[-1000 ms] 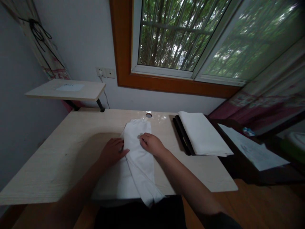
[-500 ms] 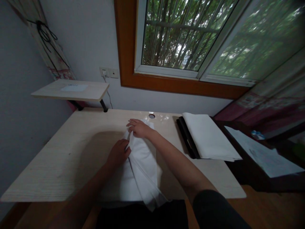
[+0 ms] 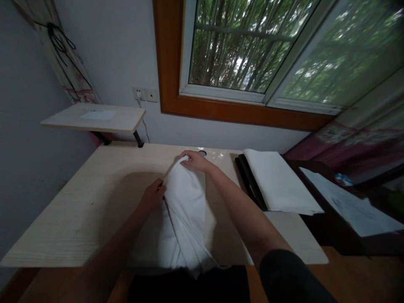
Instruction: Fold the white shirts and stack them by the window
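No readable text; dark marks (image 3: 97, 111) on white paper (image 3: 101, 115) on raised shelf (image 3: 66, 118) illegible.

Cloth (image 3: 186, 198) on desk (image 3: 69, 214) nr ctr, shelf (image 3: 65, 119) back L, stack (image 3: 279, 181) to R, window (image 3: 233, 54) bhnd desk.

So the surface (image 3: 78, 210) is pale wood-grain, with a round cable hole (image 3: 202, 154) by the back edge. Little shelf (image 3: 123, 120) on black legs (image 3: 138, 139) at the back left corner. White cloth (image 3: 186, 193) mid-surface, spilling over the front edge. Some flat black thing (image 3: 251, 184) sits near the right edge, white sheet (image 3: 280, 181) on top.
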Demonstrator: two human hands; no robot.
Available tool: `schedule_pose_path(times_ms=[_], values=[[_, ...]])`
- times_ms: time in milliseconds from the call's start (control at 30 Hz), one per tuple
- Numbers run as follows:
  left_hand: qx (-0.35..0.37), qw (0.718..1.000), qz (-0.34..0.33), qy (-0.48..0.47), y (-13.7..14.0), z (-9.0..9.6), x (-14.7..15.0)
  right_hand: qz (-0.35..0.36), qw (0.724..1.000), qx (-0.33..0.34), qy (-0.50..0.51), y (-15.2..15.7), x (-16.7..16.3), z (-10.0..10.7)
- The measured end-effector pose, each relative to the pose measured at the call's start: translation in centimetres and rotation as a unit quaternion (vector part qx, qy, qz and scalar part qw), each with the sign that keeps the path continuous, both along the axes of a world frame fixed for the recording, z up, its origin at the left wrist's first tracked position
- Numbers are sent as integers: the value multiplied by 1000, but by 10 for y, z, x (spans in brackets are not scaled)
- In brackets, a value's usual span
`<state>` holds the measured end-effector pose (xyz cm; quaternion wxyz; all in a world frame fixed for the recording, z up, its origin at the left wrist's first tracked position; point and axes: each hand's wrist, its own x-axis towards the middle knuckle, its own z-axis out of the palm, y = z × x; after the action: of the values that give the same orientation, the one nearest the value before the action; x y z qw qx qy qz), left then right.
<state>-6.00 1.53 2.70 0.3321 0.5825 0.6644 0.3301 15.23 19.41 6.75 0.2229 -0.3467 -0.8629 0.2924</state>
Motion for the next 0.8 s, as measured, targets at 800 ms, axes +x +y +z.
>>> schedule_pose_path(times_ms=[800], values=[[-61, 995, 44, 62, 24, -13, -13, -127, 987, 49, -89, 20, -11, -40]])
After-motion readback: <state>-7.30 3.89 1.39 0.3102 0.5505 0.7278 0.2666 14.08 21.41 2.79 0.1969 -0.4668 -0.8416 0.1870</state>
